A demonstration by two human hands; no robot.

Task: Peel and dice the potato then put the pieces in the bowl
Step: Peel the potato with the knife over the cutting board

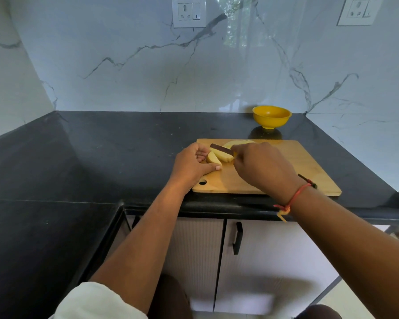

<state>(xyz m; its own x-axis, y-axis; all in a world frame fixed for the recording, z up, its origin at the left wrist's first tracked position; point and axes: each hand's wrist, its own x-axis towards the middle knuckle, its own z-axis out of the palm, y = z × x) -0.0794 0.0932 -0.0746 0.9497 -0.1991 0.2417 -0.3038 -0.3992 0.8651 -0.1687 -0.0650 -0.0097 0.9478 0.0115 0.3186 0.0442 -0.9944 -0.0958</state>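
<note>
The right hand (260,166) is closed round the handle of a knife (219,148), whose dark blade lies across the top of the potato wedges (214,158). The left hand (192,165) brackets those wedges, with curled fingers behind and the thumb pressed against the near one. To dice well, I would keep the left fingertips tucked back from the blade. I would hold the wedges tight together so they do not roll, and cut straight down in even crosswise strokes. The wedges are pale yellow, peeled and long, not yet cubes. They lie at the left end of the wooden cutting board (293,173). Another potato half (238,142) waits at the board's far edge. The yellow bowl (271,116) stands beyond the board on the dark counter (124,139), well apart from the hands.
</note>
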